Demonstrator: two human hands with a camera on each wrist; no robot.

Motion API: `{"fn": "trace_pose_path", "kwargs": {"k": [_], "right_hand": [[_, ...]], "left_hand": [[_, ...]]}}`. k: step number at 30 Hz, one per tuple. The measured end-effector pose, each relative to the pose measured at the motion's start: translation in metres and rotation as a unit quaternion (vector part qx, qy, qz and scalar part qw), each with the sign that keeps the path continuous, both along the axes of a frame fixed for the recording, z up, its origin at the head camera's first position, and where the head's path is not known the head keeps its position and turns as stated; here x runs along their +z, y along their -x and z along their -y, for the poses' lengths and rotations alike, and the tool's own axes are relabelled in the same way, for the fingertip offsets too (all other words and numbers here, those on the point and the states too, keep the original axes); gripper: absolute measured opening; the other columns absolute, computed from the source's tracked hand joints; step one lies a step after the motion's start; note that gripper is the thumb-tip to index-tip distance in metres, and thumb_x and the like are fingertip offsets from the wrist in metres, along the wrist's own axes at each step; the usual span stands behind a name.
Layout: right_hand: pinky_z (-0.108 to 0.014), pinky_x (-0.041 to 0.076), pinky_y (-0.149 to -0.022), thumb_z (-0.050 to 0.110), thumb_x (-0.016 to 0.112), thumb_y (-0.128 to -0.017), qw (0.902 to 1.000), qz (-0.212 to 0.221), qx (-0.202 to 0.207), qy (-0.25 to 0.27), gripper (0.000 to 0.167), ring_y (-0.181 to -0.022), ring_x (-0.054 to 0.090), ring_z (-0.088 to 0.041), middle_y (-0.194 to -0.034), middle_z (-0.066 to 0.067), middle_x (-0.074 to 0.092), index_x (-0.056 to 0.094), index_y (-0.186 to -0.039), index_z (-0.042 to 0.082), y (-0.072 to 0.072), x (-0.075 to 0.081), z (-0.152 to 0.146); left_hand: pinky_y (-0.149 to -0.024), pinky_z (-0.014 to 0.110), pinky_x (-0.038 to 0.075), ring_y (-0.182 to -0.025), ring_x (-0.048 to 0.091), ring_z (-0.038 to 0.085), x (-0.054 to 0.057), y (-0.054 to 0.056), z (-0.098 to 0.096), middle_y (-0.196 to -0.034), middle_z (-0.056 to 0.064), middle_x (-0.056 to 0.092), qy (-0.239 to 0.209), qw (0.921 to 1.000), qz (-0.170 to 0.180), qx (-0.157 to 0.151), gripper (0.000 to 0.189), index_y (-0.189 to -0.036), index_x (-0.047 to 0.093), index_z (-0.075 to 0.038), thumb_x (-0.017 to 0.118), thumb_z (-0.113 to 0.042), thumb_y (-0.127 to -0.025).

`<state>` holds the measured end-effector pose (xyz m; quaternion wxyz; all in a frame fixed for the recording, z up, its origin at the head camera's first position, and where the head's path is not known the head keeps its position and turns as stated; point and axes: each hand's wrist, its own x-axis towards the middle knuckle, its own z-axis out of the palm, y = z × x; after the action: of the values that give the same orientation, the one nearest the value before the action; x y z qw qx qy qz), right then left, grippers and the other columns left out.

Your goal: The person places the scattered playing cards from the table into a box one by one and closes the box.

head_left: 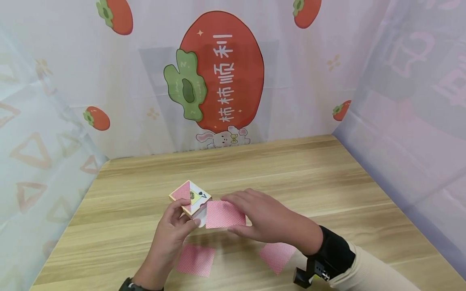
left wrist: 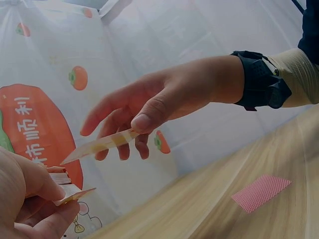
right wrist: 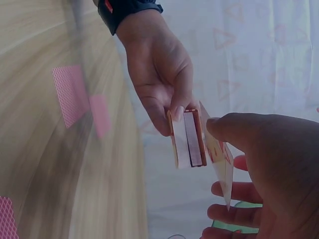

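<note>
My left hand (head_left: pixel 170 231) grips a playing-card box (head_left: pixel 181 192), red-patterned with an ace design on its face. The box's end flap hangs open, and its opening (right wrist: pixel 193 139) faces the right hand in the right wrist view. Between thumb and fingers, my right hand (head_left: pixel 271 218) pinches one playing card (head_left: pixel 225 215), pink-patterned back upward. That card lies just right of the box in the head view. The left wrist view shows the card (left wrist: pixel 107 143) held slightly above the box, apart from it. Fingers cover part of both.
Two more cards lie face down on the wooden table: the left card (head_left: pixel 195 260) near the left forearm, the right card (head_left: pixel 278 256) below the right wrist. Printed cloth (head_left: pixel 302 81) walls the table's back and sides.
</note>
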<state>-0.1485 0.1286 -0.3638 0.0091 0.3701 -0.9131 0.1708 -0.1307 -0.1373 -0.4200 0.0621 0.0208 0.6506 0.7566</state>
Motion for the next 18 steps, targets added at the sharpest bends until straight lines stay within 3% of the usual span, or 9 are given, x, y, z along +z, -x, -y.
{"fn": "trace_pose_path", "kwargs": {"k": [12,18], "right_hand": [[-0.041,0.05,-0.102,0.051,0.068,-0.093,0.9998,0.017,-0.008,-0.011,0.06,-0.128,0.055,-0.015,-0.143,0.005,0.056,0.053,-0.145,0.024,0.0003,-0.0017,0.0041],[-0.038,0.052,-0.098,0.053,0.067,-0.093,0.9998,0.004,-0.016,-0.01,0.059,-0.123,0.057,-0.015,-0.141,0.005,0.057,0.055,-0.142,0.022,0.002,-0.0031,0.0068]], "left_hand": [[-0.093,0.026,0.054,-0.123,0.051,0.027,0.0009,-0.0003,-0.0027,-0.143,0.013,0.039,0.003,1.0,0.003,-0.002,0.062,-0.139,0.036,-0.006,0.064,0.012,-0.087],[-0.091,0.026,0.054,-0.121,0.054,0.024,0.0003,-0.0002,-0.0031,-0.142,0.013,0.041,0.002,1.0,-0.002,0.0,0.062,-0.138,0.037,-0.006,0.066,0.011,-0.086]]}}
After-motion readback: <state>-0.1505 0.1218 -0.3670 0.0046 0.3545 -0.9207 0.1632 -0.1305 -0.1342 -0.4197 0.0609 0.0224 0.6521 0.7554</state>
